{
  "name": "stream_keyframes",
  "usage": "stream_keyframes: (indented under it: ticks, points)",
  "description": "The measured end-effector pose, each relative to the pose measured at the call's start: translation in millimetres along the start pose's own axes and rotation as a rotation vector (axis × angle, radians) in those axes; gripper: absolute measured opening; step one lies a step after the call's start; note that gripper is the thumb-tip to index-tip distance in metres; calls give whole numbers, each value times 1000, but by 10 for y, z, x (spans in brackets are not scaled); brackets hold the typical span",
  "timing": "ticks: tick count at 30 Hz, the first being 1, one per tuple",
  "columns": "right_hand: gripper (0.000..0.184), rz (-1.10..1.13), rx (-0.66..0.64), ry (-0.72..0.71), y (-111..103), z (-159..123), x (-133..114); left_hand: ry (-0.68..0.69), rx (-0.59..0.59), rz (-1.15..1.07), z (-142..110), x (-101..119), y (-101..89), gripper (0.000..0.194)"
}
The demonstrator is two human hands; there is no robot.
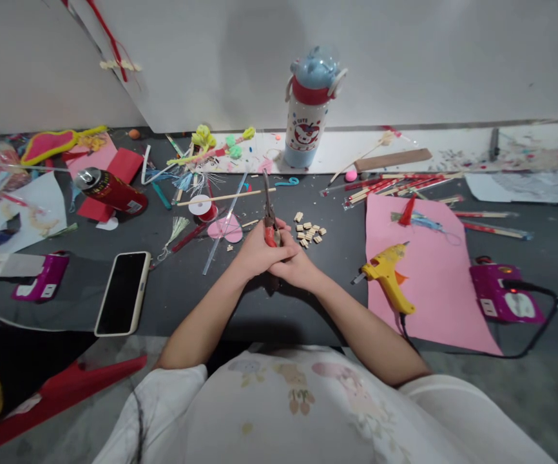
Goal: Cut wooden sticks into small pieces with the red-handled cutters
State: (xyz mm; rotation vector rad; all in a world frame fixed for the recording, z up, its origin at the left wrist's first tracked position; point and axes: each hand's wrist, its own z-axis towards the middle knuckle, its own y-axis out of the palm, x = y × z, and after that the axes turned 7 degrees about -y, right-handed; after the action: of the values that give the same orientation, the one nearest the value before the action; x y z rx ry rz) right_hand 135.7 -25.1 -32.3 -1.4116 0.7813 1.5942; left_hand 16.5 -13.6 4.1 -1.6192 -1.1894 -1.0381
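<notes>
We see both hands meeting at the middle of the frame, closed together around the red handles of a pair of pliers point(268, 216); the left hand point(254, 252) wraps the grip from the left, the right hand point(294, 263) folds over it from the right, fingers curled tight and nothing else held; the tool's metal jaws point up the frame, their tip meeting a thin wooden stick point(225, 197) that lies crosswise on the dark surface point(173, 290). We judge the step in hand to be snipping that stick into short lengths, since a heap of small wooden pieces point(308, 233) lies just right of the tool; the next move seems to call for a firm two-handed squeeze with the stick held steady in the jaws. Further out, a pink heart cutout point(228, 229) sits just left of the hands; a phone point(123, 293) lies at lower left; a yellow glue gun point(388, 276) rests on a pink sheet point(433, 283) at right; a drinks bottle point(309, 109) stands at upper centre.
</notes>
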Motion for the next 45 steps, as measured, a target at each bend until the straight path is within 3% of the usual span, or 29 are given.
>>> stream_keyframes:
  ticks: [5, 12, 17, 23, 27, 31, 34, 37, 40, 45]
  points:
    - [53, 6, -28, 5, -1, -2, 17, 43, 31, 130, 5, -34, -25, 43]
    - [67, 6, -37, 22, -1, -15, 53, 67, 39, 131, 2, -58, -37, 43]
    - [61, 17, -33, 27, -1, -3, 23, 72, 36, 160, 10, -39, -44, 42]
    - [36, 60, -4, -49, 13, 43, -38, 27, 27, 69, 0, -29, -14, 48]
    - [43, 37, 8, 4, -19, 35, -60, 64, 22, 21, 10, -34, -51, 56]
    - [49, -44, 44, 138, -81, 6, -117, 285, 187, 60, 37, -6, -189, 46]
    - [51, -89, 73, 195, -124, -2, -156, 510, 469, 269, 31, 29, -328, 28]
    - [48, -111, 20, 212, -151, -8, -181, 669, 711, 600, 21, 47, -459, 19]
    - [45, -96, -57, 208, -160, -23, -213, 702, 780, 820, 37, 40, -559, 19]
    - [45, -98, -145, 231, -186, -36, -283, 770, 765, 902, 92, -29, -692, 22]
